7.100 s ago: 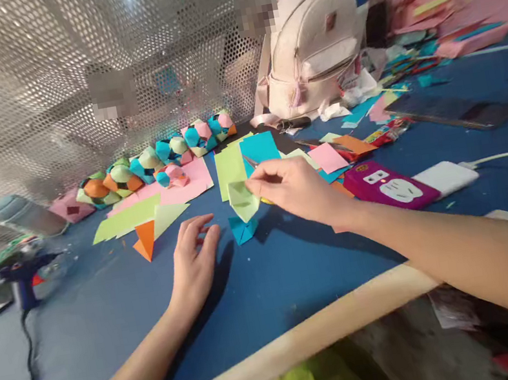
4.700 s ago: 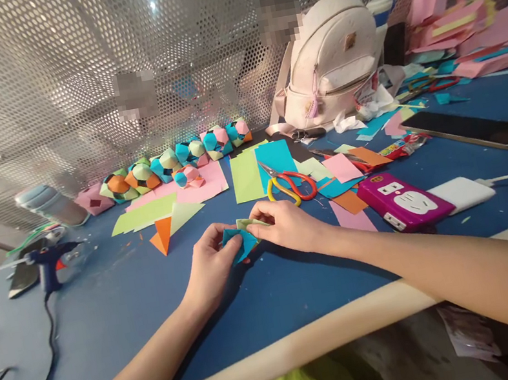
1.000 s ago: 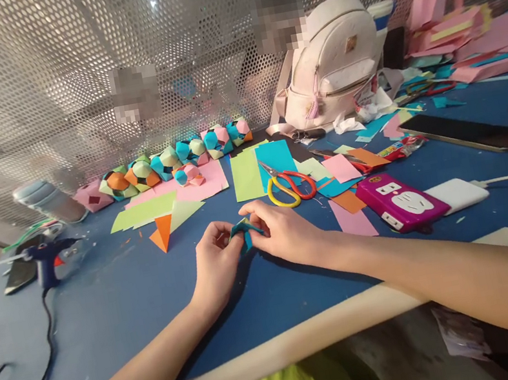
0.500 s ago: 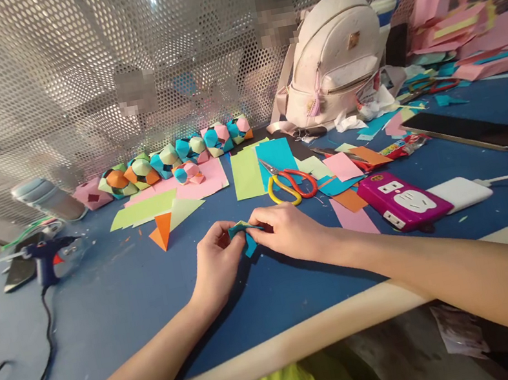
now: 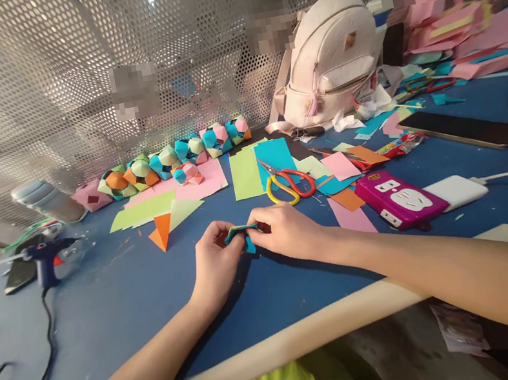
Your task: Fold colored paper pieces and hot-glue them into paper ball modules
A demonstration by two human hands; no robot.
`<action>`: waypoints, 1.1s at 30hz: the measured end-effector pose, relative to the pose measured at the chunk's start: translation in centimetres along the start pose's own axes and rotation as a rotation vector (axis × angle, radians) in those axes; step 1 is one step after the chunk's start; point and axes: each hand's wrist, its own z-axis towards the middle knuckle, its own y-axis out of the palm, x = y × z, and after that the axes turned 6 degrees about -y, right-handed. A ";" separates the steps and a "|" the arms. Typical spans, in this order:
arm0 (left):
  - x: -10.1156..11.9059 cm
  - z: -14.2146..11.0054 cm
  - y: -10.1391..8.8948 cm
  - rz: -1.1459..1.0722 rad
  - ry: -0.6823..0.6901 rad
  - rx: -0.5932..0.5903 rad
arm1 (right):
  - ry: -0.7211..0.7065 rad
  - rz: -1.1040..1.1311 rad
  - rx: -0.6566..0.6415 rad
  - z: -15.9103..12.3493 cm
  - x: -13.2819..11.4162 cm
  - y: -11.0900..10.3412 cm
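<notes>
Between my two hands is a small folded piece of blue paper (image 5: 249,244) with a light edge along its top. My left hand (image 5: 219,255) pinches its left side between thumb and fingers, and my right hand (image 5: 283,230) grips its right side. The fingers hide most of the folds. Just beyond my right hand lie scissors (image 5: 288,185) with one yellow and one red handle, on blue and green paper sheets (image 5: 246,175). An orange folded paper triangle (image 5: 162,232) rests left of my left hand, beside pale green paper (image 5: 185,210).
A row of multicoloured folded paper balls (image 5: 163,162) lines the mesh panel. At left are a glue gun (image 5: 45,259) with a black cord and a bottle (image 5: 50,201). To the right sit a purple power socket (image 5: 401,200), a phone (image 5: 464,128) and a pale backpack (image 5: 334,58).
The blue paper has tilted in my fingers, and less of its lower part shows. Both hands stay in nearly the same place, still gripping it.
</notes>
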 end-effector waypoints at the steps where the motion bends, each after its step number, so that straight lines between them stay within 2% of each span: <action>1: 0.0 0.0 0.0 -0.024 -0.008 -0.007 | 0.002 0.015 0.004 0.0 0.0 0.0; 8: -0.1 0.3 -0.3 -0.162 -0.072 -0.064 | -0.032 0.115 0.061 0.2 0.1 -0.4; 15: 0.0 0.4 -0.5 -0.074 -0.045 -0.065 | -0.095 0.095 0.075 0.1 0.5 -0.5; 23: -0.1 0.4 -0.5 0.075 -0.010 -0.052 | -0.103 0.047 0.034 0.1 0.8 -0.7; 29: -0.2 0.4 -0.5 0.120 -0.024 -0.104 | -0.185 -0.067 -0.001 0.0 0.8 -1.0; 33: -0.2 0.4 -0.5 0.088 -0.022 -0.087 | -0.132 0.003 0.015 0.0 0.6 -0.9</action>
